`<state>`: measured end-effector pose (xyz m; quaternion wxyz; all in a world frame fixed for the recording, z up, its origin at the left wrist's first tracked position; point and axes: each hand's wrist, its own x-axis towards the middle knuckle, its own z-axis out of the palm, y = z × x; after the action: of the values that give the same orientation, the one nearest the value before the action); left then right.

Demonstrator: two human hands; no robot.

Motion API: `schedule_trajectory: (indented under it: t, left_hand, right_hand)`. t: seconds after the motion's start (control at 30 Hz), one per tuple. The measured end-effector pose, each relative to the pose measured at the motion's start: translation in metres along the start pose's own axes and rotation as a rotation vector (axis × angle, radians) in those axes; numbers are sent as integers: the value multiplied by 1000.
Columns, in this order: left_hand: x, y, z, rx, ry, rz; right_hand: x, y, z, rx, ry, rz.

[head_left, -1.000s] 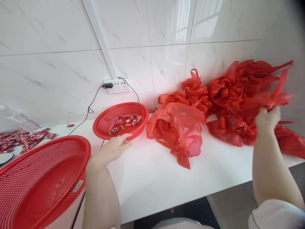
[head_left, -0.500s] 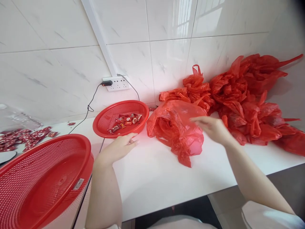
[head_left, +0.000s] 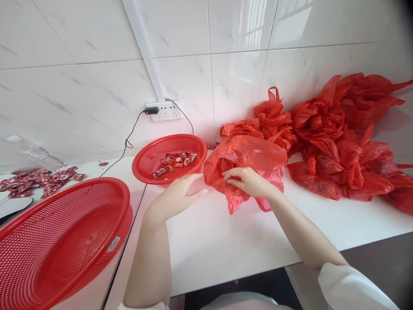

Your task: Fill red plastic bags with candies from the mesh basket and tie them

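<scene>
From my end, leftmost I see a heap of small red packets point(head_left: 35, 181), then the big basket point(head_left: 125, 196), with nothing in it that I can make out; next along the desk point(head_left: 226, 249), the small basket point(head_left: 145, 160) holds a cluster of wrapped sweets point(head_left: 177, 160); my left hand point(head_left: 176, 196) is just in front of it, released, fingers stretched toward the loose red bag point(head_left: 258, 146), though I cannot tell whether they touch it; that bag lies crumpled right of the small basket, its mouth facing left; my right hand point(head_left: 248, 181) has come over from the pile of red bags point(head_left: 348, 168) at the far right and is at that mouth, fingers curled; I cannot tell whether they grip the plastic; both hands now being at this bag, I judge the work has turned to handling its opening.
</scene>
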<state>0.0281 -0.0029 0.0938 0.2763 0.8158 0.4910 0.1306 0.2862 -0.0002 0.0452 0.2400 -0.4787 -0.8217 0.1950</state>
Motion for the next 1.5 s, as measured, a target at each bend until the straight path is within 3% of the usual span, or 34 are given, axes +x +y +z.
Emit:
schedule_trajectory:
  t: [0.17,0.3,0.4,0.5,0.7,0.83,0.93,1.07,1.17,1.23,1.33,1.4,1.5]
  left_hand:
    - [7,16,10,-143,45,214]
    - [12,22,14,-429,75,184]
    - [13,16,10,-555,84,146]
    - [11,7,2,-672,103,115]
    - [17,-6,-7,-1025,608,-45]
    - [25,-22,-8,-1107,731,-81]
    - [27,-30,-10,-1114,737,-81]
    - [23,-26,-14,-1065,708,15]
    - [17,-14,-13,-964,714,-6]
    - [12,-4,-9,-796,788,-50]
    - [2,13,-2,-350,899,-32]
    - [-4,25,5,-102,888,92]
    - [-9,37,18,79,669,424]
  right_hand:
    - [10,-32,-13,606,220,-108]
    - [23,-38,3,820,343,-150]
    - [28,-35,9,790,442,-96]
    - [27,-28,2,741,438,-21]
    - [12,-4,-26,568,317,125]
    - [-1,1,-39,414,88,-33]
    - [-8,-4,-43,250,80,-128]
    - [-7,-13,-39,55,171,-54]
    - [-2,-16,-31,-38,311,51]
    - [1,-17,-26,-58,360,99]
    - [2,-20,-22,-54,354,187]
    - [2,-23,-21,-48,337,220]
    - [0,-28,-21,-55,319,223]
